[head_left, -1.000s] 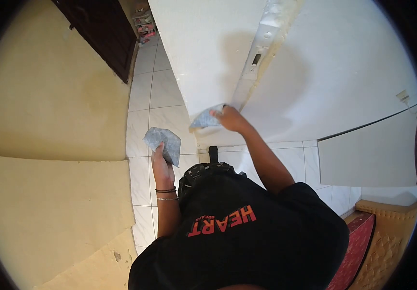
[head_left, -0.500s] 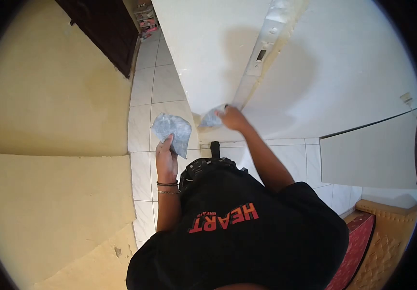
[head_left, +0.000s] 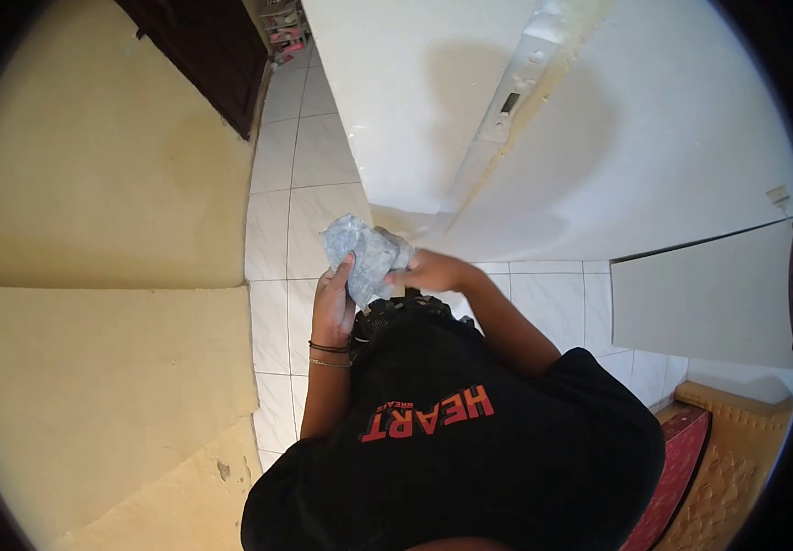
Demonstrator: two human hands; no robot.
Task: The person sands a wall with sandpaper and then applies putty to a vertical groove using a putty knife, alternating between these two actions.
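Observation:
My left hand [head_left: 334, 308] holds a crumpled grey sheet of sandpaper [head_left: 359, 253] up in front of my chest. My right hand [head_left: 433, 272] has come in beside it and grips the right side of the grey paper, where a second piece seems pressed against the first. Both hands meet above the white tiled floor [head_left: 291, 211]. Thin bracelets circle my left wrist. Just beyond the hands stands a white door [head_left: 396, 110] with a latch plate [head_left: 509, 103] on its edge.
A yellow wall [head_left: 93, 184] fills the left side, with chipped paint low down. A dark wooden door [head_left: 208, 46] stands at the far end of the tiled passage. A white wall [head_left: 672, 138] is on the right, a red and yellow cushioned seat [head_left: 718, 459] at the lower right.
My right hand left the edge of the white door and drew back with its grey piece to meet my left hand, which rose slightly and moved right.

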